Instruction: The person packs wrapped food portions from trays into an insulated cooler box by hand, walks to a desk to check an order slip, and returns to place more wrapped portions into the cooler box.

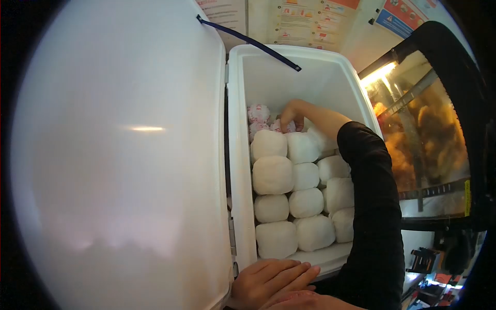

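Observation:
My right hand reaches deep into a white cooler box, its fingers curled down around a round bundle wrapped in white paper with red print. Part of that bundle is hidden by the fingers. Two similar printed bundles sit to its left. Nearer to me, rows of plain white rounded bundles fill the box, stacked in more than one layer. My left hand lies at the near rim of the cooler, fingers stretched out, holding nothing visible. Below it is a skin-coloured shape I cannot make out.
The cooler's large white lid stands open on the left, joined by a dark strap. To the right is a lit glass display case with browned, fried-looking food. Printed posters hang on the wall behind.

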The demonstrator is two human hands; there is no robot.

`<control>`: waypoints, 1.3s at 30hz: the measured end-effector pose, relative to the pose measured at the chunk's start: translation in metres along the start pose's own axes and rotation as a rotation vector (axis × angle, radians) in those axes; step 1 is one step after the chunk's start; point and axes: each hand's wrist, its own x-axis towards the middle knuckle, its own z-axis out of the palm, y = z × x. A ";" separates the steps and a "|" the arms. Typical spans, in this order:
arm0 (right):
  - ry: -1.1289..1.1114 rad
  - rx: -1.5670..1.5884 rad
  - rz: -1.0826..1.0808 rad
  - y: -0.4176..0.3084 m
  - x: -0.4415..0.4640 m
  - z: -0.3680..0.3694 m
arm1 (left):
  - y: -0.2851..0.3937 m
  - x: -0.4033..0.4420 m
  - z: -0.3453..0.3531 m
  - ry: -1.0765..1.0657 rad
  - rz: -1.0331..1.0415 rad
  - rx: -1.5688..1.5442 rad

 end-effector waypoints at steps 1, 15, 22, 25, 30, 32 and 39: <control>-0.005 -0.011 -0.008 0.006 0.012 -0.004 | -0.002 0.005 -0.003 0.013 0.079 -0.004; 0.548 -0.335 -0.057 -0.013 -0.083 0.034 | -0.040 -0.090 0.000 0.576 0.987 0.544; 1.085 -0.796 -0.081 -0.042 -0.195 0.055 | -0.250 -0.247 -0.086 0.784 -0.713 0.821; 1.210 -0.701 -0.436 -0.055 -0.266 0.132 | -0.270 -0.273 -0.125 0.493 -1.039 0.845; 1.294 -0.611 -0.730 -0.064 -0.333 0.283 | -0.268 -0.305 -0.153 0.552 -1.206 1.206; 1.271 -0.602 -0.717 -0.060 -0.339 0.336 | -0.294 -0.333 -0.166 0.355 -1.348 0.772; 0.766 -0.957 -0.717 -0.088 -0.297 0.508 | -0.247 -0.325 -0.107 0.355 -1.174 0.821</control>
